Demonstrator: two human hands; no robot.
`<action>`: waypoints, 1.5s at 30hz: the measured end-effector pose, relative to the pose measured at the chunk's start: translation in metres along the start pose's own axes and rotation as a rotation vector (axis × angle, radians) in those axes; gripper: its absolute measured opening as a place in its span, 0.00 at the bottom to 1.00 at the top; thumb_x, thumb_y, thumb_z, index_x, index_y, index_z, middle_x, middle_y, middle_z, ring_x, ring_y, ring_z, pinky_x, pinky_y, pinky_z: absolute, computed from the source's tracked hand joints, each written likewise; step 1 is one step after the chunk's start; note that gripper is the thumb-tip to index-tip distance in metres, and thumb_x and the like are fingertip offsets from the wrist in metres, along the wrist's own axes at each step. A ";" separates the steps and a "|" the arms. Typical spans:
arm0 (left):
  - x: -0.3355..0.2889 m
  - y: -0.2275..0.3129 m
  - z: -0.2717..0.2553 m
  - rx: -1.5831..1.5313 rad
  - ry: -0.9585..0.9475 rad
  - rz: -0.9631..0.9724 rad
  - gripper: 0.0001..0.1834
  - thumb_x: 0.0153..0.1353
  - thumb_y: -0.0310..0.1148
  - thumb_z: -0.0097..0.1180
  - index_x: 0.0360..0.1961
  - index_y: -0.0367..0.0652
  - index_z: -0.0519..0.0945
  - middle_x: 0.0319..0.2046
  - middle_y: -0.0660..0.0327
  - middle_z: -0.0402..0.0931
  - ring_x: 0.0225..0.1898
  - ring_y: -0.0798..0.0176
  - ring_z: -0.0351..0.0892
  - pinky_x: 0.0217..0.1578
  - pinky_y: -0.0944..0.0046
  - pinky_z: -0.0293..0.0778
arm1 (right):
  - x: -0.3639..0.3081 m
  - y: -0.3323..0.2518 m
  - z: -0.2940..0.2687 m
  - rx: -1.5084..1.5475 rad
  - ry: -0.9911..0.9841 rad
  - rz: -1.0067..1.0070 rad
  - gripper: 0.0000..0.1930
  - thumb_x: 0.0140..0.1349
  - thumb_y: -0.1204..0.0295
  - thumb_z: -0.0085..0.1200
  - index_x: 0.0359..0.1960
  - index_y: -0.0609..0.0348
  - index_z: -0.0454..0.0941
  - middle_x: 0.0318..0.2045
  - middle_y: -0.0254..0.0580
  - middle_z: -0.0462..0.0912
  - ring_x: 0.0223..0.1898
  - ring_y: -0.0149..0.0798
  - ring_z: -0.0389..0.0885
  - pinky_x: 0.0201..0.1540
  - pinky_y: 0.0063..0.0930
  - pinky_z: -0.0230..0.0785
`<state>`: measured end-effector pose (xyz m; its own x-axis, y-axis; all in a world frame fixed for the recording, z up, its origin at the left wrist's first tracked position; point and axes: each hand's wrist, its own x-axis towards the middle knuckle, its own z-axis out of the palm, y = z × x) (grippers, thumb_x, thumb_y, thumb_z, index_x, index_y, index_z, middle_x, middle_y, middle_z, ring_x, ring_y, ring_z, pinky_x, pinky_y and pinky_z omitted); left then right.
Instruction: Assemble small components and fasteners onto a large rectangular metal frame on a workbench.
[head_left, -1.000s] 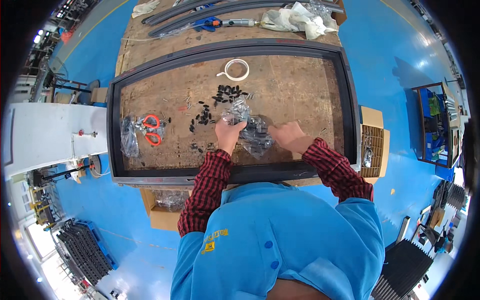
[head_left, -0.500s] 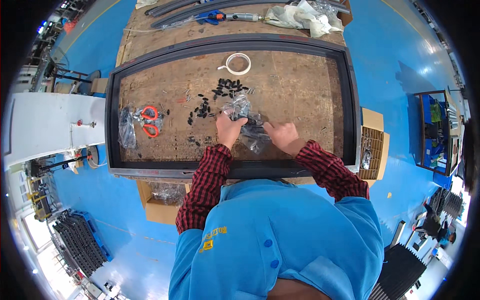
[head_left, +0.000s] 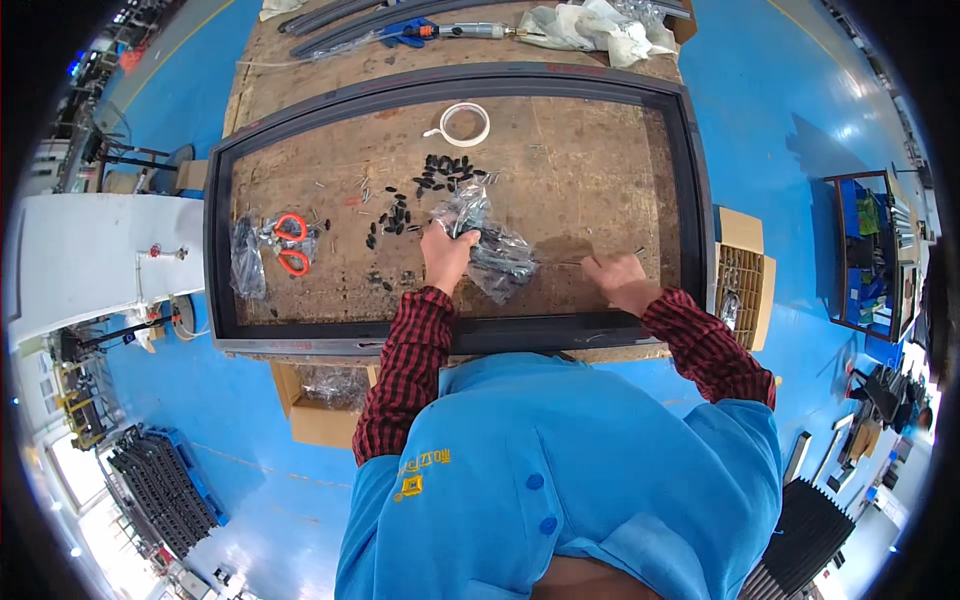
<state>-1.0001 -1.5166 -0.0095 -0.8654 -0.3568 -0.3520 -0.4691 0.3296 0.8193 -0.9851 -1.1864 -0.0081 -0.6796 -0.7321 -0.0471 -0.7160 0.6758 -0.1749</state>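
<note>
My left hand (head_left: 446, 255) is closed on a crumpled clear plastic bag (head_left: 500, 268) with dark pieces inside, its thumb pressed over the bag. To the right, my right hand (head_left: 622, 282) hovers low over the wooden tabletop (head_left: 590, 150), fingers curled together. A thin dark line shows by its fingertips, but I cannot make out what they pinch. Small black oval parts (head_left: 440, 172) lie scattered beyond and left of the bag, with small metal pins among them. Around all this lies a dark rectangular frame (head_left: 696, 210).
Orange-handled scissors (head_left: 292, 263) and another plastic bag (head_left: 247, 262) lie at the left inside the frame. A white tape roll (head_left: 486, 125) is near its far side. Beyond the frame lies a power tool (head_left: 470, 31). Cardboard boxes (head_left: 762, 290) stand beside the table.
My right hand has moved away from the bag to the right. My left hand keeps its hold, and the bag now spreads more openly beside it.
</note>
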 end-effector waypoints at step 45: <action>-0.040 -0.018 -0.142 -0.994 0.415 0.070 0.03 0.64 0.26 0.59 0.33 0.40 0.80 0.26 0.66 0.77 0.25 0.73 0.71 0.27 0.74 0.68 | 0.155 -0.157 -0.052 0.294 0.386 -0.483 0.14 0.59 0.63 0.61 0.41 0.53 0.73 0.31 0.38 0.82 0.27 0.46 0.81 0.26 0.38 0.68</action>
<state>-0.9320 -1.6324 0.0542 -0.6698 -0.6947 -0.2624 0.0944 -0.4302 0.8978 -0.9863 -1.4014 0.0628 -0.3421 -0.8261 0.4478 -0.9172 0.1899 -0.3504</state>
